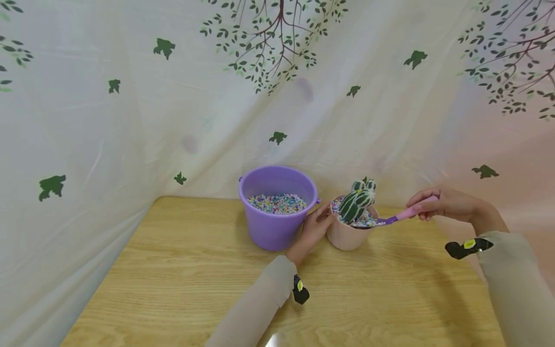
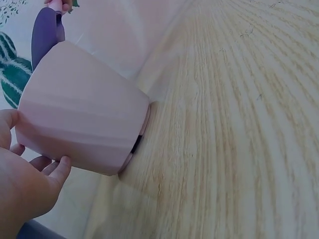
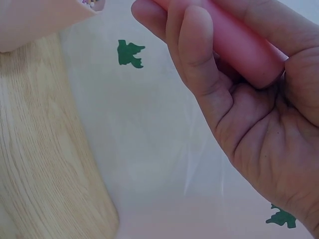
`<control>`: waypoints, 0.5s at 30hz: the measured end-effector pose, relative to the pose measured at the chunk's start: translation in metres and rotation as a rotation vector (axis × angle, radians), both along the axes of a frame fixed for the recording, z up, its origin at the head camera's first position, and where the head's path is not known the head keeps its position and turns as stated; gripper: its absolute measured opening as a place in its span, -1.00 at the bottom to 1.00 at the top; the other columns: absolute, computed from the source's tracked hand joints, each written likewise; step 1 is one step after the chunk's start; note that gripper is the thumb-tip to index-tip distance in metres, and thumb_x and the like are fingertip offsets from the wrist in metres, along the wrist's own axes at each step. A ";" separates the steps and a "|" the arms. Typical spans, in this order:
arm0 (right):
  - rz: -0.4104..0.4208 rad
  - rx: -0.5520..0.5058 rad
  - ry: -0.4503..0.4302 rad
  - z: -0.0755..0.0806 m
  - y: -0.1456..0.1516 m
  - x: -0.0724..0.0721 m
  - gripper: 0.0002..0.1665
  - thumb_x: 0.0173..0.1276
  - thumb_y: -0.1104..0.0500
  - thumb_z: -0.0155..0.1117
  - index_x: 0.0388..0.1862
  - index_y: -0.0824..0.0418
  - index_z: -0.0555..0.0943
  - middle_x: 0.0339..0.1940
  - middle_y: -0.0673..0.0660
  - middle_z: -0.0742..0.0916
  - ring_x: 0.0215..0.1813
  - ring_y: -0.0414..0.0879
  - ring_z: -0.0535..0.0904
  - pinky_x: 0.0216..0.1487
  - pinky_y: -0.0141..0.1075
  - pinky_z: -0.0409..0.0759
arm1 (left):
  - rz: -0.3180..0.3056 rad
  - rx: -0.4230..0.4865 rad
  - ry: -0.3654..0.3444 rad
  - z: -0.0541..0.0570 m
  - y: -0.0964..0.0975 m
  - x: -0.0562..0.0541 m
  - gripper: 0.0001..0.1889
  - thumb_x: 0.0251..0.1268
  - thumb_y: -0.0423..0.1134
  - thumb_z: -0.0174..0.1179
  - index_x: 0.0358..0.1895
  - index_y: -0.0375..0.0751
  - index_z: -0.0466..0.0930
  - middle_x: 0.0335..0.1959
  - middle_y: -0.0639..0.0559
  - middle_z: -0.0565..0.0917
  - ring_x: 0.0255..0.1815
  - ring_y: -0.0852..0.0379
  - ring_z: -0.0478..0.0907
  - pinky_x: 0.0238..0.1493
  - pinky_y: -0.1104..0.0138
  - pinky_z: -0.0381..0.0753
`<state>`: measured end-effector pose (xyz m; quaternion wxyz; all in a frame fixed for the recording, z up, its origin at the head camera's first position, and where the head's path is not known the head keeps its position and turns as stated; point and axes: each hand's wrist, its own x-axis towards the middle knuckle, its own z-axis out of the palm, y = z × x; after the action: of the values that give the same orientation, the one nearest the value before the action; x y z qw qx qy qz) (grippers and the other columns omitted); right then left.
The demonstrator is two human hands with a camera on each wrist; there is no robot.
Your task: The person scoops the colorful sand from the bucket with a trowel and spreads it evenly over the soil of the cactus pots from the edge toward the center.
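Observation:
A pale pink flowerpot [image 1: 347, 237] stands on the table, holding a green-and-white striped cactus [image 1: 353, 205] among small multicoloured beads. My left hand [image 1: 315, 226] holds the pot's side nearest the bucket, its thumb up by the rim and fingertips lower on the wall, as the left wrist view shows. My right hand [image 1: 446, 205] grips the pink handle [image 3: 244, 45] of a small trowel [image 1: 407, 213]. The trowel's purple blade [image 2: 44, 37] lies at the pot's right rim, with beads at its tip.
A purple bucket [image 1: 269, 231], partly filled with multicoloured beads [image 1: 277, 203], stands just left of my left hand. Behind the wooden table [image 1: 182, 270] hangs a pale curtain [image 1: 208, 120] printed with leaves and branches. The table's right edge runs below my right forearm.

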<state>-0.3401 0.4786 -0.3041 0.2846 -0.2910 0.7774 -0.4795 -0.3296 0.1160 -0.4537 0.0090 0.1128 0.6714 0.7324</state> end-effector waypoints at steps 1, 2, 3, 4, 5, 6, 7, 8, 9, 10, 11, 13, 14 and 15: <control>-0.002 0.002 -0.002 -0.001 0.000 0.000 -0.63 0.58 0.46 -0.10 0.17 0.39 0.60 -0.16 0.01 0.82 -0.20 -0.24 0.73 -0.19 -0.36 0.77 | -0.009 0.001 -0.003 0.000 0.000 -0.001 -0.43 0.45 -0.14 0.25 0.47 -0.13 0.42 0.40 -0.19 0.54 0.43 -0.06 0.50 0.41 0.31 0.53; -0.002 0.005 -0.003 -0.001 0.000 0.000 -0.63 0.58 0.46 -0.10 0.17 0.40 0.59 -0.16 0.00 0.82 -0.20 -0.25 0.73 -0.19 -0.36 0.77 | -0.018 0.002 -0.007 0.000 0.000 -0.001 -0.43 0.45 -0.15 0.24 0.47 -0.13 0.42 0.41 -0.20 0.53 0.44 -0.07 0.49 0.41 0.30 0.53; -0.003 0.008 -0.005 -0.001 -0.001 0.000 -0.64 0.58 0.45 -0.10 0.17 0.40 0.59 -0.16 0.01 0.82 -0.21 -0.25 0.73 -0.19 -0.36 0.77 | -0.034 0.007 -0.022 0.000 -0.001 -0.001 -0.43 0.46 -0.15 0.24 0.48 -0.12 0.41 0.42 -0.19 0.52 0.45 -0.07 0.47 0.42 0.29 0.52; -0.004 0.011 -0.006 -0.002 0.000 0.000 -0.64 0.58 0.45 -0.10 0.17 0.41 0.59 -0.17 0.01 0.82 -0.21 -0.24 0.73 -0.19 -0.36 0.77 | -0.050 0.015 -0.037 0.001 -0.001 -0.002 -0.43 0.47 -0.15 0.23 0.49 -0.12 0.40 0.44 -0.19 0.49 0.47 -0.07 0.44 0.43 0.28 0.51; -0.002 0.014 -0.006 -0.002 0.000 0.000 -0.64 0.58 0.45 -0.10 0.17 0.42 0.58 -0.17 0.02 0.81 -0.22 -0.24 0.73 -0.19 -0.36 0.77 | -0.068 0.022 -0.048 0.001 -0.002 -0.002 -0.43 0.48 -0.15 0.22 0.50 -0.11 0.38 0.46 -0.19 0.47 0.50 -0.07 0.41 0.45 0.27 0.50; 0.000 0.016 -0.004 -0.003 0.000 0.000 -0.65 0.58 0.45 -0.10 0.17 0.44 0.58 -0.17 0.02 0.81 -0.22 -0.23 0.73 -0.20 -0.36 0.77 | -0.084 0.030 -0.056 0.001 -0.002 -0.003 -0.42 0.49 -0.15 0.20 0.51 -0.13 0.36 0.48 -0.19 0.45 0.52 -0.08 0.39 0.47 0.25 0.48; 0.002 0.017 -0.001 -0.003 -0.001 0.000 -0.65 0.58 0.45 -0.10 0.17 0.45 0.57 -0.17 0.03 0.81 -0.22 -0.23 0.73 -0.20 -0.36 0.77 | -0.098 0.037 -0.062 0.002 -0.002 -0.003 -0.42 0.50 -0.15 0.19 0.52 -0.13 0.35 0.49 -0.20 0.43 0.53 -0.08 0.36 0.48 0.24 0.46; 0.004 0.018 0.002 -0.003 -0.001 0.000 -0.65 0.57 0.45 -0.10 0.17 0.47 0.56 -0.17 0.03 0.81 -0.22 -0.23 0.73 -0.20 -0.36 0.77 | -0.109 0.040 -0.073 0.002 -0.002 -0.003 -0.42 0.51 -0.15 0.18 0.53 -0.12 0.34 0.51 -0.19 0.41 0.54 -0.07 0.34 0.50 0.23 0.44; 0.006 0.017 0.004 -0.003 -0.001 0.000 -0.66 0.57 0.45 -0.10 0.17 0.48 0.55 -0.17 0.03 0.81 -0.22 -0.22 0.73 -0.20 -0.36 0.77 | -0.119 0.045 -0.082 0.003 -0.003 -0.003 -0.42 0.51 -0.15 0.17 0.53 -0.11 0.33 0.51 -0.19 0.40 0.55 -0.06 0.33 0.51 0.23 0.43; 0.007 0.017 0.005 -0.002 -0.001 0.000 -0.66 0.58 0.45 -0.10 0.17 0.48 0.55 -0.16 0.04 0.82 -0.22 -0.22 0.73 -0.20 -0.36 0.77 | -0.124 0.045 -0.079 0.003 -0.003 -0.003 -0.41 0.52 -0.15 0.16 0.54 -0.12 0.32 0.52 -0.20 0.39 0.56 -0.08 0.32 0.51 0.21 0.42; 0.008 0.018 0.006 -0.002 -0.001 0.000 -0.66 0.58 0.44 -0.10 0.17 0.48 0.55 -0.15 0.04 0.82 -0.22 -0.23 0.73 -0.20 -0.35 0.77 | -0.124 0.038 -0.076 0.004 -0.003 -0.003 -0.41 0.52 -0.14 0.15 0.54 -0.12 0.31 0.52 -0.20 0.39 0.56 -0.08 0.32 0.51 0.21 0.42; 0.009 0.017 0.005 -0.002 -0.002 0.000 -0.65 0.58 0.44 -0.11 0.17 0.47 0.55 -0.14 0.04 0.82 -0.21 -0.23 0.73 -0.20 -0.35 0.77 | -0.119 0.021 -0.085 0.005 -0.004 -0.002 -0.41 0.52 -0.11 0.16 0.55 -0.07 0.31 0.52 -0.18 0.39 0.55 -0.08 0.33 0.50 0.20 0.44; 0.010 0.018 0.006 -0.002 -0.002 -0.001 -0.65 0.58 0.44 -0.11 0.18 0.46 0.56 -0.13 0.04 0.82 -0.20 -0.23 0.73 -0.20 -0.35 0.77 | -0.116 0.015 -0.090 0.005 -0.004 -0.001 -0.39 0.50 -0.10 0.18 0.55 -0.04 0.31 0.52 -0.17 0.39 0.55 -0.08 0.34 0.50 0.20 0.45; 0.011 0.019 0.007 -0.002 -0.001 -0.001 -0.65 0.58 0.44 -0.11 0.17 0.44 0.56 -0.13 0.03 0.82 -0.20 -0.23 0.73 -0.20 -0.35 0.77 | -0.114 0.014 -0.093 0.005 -0.003 0.000 -0.38 0.49 -0.09 0.19 0.55 -0.03 0.30 0.53 -0.16 0.39 0.55 -0.09 0.34 0.49 0.19 0.45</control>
<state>-0.3408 0.4772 -0.3063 0.2874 -0.2943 0.7812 -0.4696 -0.3300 0.1126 -0.4485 0.0811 0.1169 0.6575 0.7399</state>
